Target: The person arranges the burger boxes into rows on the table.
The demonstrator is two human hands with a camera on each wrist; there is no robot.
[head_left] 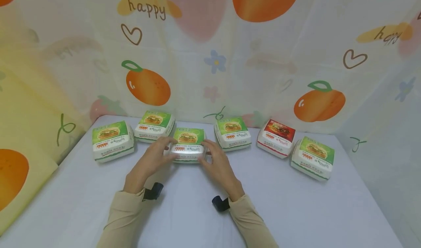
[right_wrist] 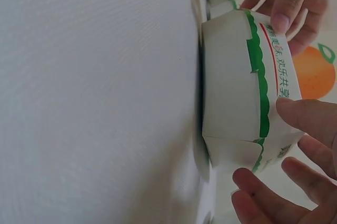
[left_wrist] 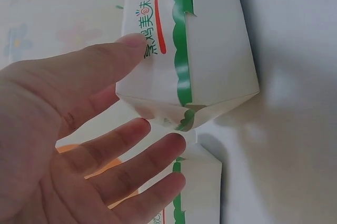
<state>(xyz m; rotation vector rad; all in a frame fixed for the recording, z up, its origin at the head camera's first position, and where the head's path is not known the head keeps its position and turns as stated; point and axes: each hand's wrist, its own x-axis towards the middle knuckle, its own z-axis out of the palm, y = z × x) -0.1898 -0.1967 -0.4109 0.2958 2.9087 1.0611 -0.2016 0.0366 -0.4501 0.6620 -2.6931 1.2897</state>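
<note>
A white burger box with a green burger picture on its lid (head_left: 189, 136) stands closed on the table, between the two hands. At its left side, the left hand (head_left: 154, 157) has its thumb on the lid's front edge and its index finger farther back; the left wrist view shows the other fingers spread near the box's corner. The right hand (head_left: 217, 163) holds the opposite side, thumb on the front edge (right_wrist: 284, 92) of the lid. Part of its index finger is hidden behind the box in the right wrist view.
Two green-lidded boxes stand to the left, a near one (head_left: 113, 142) and one farther back (head_left: 155, 125). Rightward are a green box (head_left: 232, 133), a red-lidded box (head_left: 276, 138) and another green one (head_left: 312, 158). A printed curtain (head_left: 184, 76) hangs behind the white table (head_left: 190, 211).
</note>
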